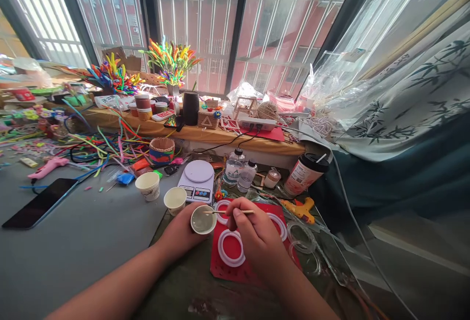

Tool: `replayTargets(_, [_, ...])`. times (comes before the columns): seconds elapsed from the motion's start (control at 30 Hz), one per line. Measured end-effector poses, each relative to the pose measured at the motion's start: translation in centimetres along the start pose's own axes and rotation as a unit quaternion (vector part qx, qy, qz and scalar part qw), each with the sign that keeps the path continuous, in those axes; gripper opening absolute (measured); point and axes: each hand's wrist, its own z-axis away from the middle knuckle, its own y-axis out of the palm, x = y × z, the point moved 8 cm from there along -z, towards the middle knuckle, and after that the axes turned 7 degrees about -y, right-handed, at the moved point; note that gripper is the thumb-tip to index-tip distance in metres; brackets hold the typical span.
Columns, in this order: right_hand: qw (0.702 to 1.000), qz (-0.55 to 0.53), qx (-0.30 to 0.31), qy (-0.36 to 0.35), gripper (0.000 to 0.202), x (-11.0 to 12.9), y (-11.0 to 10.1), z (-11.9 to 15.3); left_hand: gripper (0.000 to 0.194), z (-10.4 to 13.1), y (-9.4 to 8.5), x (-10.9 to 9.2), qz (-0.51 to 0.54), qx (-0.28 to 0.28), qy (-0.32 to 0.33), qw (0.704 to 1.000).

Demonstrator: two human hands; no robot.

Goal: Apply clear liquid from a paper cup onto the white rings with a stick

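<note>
A white paper cup (199, 228) with clear, cloudy-looking liquid inside is gripped by my left hand (179, 234), tilted a little toward me. My right hand (257, 234) pinches a thin wooden stick (220, 212), whose far end dips into that cup. Under my right hand lies a red sheet (220, 270) with several white ring molds (231, 264) on it, partly covered by the hand. Just beyond the held cup stand two more paper cups, a nearer one (175, 200) and a printed one (147, 186). Behind them sits a white kitchen scale (199, 171).
Two clear bottles (246, 177) and a lidded drink cup (305, 175) stand behind the sheet. A yellow glue gun (301, 210) and clear rings (303, 238) lie right. Left are a phone (40, 203), a pink glue gun (51, 167) and scattered pipe cleaners (106, 146).
</note>
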Motion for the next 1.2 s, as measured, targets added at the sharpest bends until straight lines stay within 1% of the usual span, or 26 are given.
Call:
replayTargets(0.03, [1.0, -0.005, 0.01, 0.0, 0.025, 0.0, 0.1, 0.0, 0.048, 0.0, 0.0, 0.0, -0.001, -0.001, 0.002, 1.0])
replayTargets(0.07, [1.0, -0.004, 0.007, 0.003, 0.024, 0.0, 0.0, 0.0, 0.048, -0.1, 0.0, 0.0, -0.002, 0.006, 0.004, 1.0])
replayTargets(0.17, [1.0, 0.005, -0.02, 0.007, 0.024, -0.2, -0.7, 0.0, 0.047, -0.1, 0.0, -0.2, 0.0, 0.013, 0.001, 1.0])
replayTargets(0.3, [1.0, -0.003, -0.003, -0.001, 0.025, -0.3, -0.4, -0.1, 0.041, -0.1, 0.1, -0.9, -0.005, 0.016, 0.004, 1.0])
replayTargets(0.4, [1.0, 0.004, -0.018, -0.002, 0.024, -0.4, -0.6, -0.1, 0.041, 0.0, 0.3, -1.1, -0.012, 0.017, 0.011, 1.0])
replayTargets(0.53, [1.0, 0.001, 0.012, 0.01, 0.024, -0.7, 0.0, -0.2, 0.041, 0.0, 0.6, -0.6, -0.014, 0.019, 0.009, 1.0])
replayTargets(0.63, [0.999, 0.028, -0.018, -0.007, 0.024, -0.3, -0.2, -0.2, 0.04, 0.0, 0.6, -0.4, -0.015, 0.022, 0.007, 1.0])
replayTargets(0.77, [0.999, 0.037, -0.003, -0.03, 0.025, 0.2, 0.1, 0.0, 0.041, 0.0, 0.7, -0.3, -0.02, 0.028, 0.005, 0.999])
replayTargets(0.87, [0.998, 0.039, -0.039, -0.017, 0.027, -0.1, -0.6, 0.1, 0.044, 0.0, 0.7, -0.6, -0.023, 0.033, 0.012, 0.999])
replayTargets(0.93, [1.0, 0.01, -0.018, -0.01, 0.028, -0.3, -0.3, 0.0, 0.043, 0.1, 0.7, -0.8, -0.026, 0.03, 0.012, 0.999])
replayTargets(1.0, [1.0, 0.004, 0.004, -0.003, 0.027, -0.5, 0.0, -0.1, 0.04, 0.1, 0.6, -1.0, -0.027, 0.026, 0.011, 0.999])
replayTargets(1.1, [0.999, 0.023, -0.024, 0.008, 0.026, -0.7, -0.5, -0.1, 0.042, 0.0, 0.4, -1.2, -0.026, 0.023, 0.01, 0.999])
replayTargets(1.2, [1.0, 0.001, -0.002, 0.017, 0.025, -0.9, -0.1, -0.1, 0.043, 0.0, 0.4, -1.0, -0.026, 0.023, 0.007, 0.999])
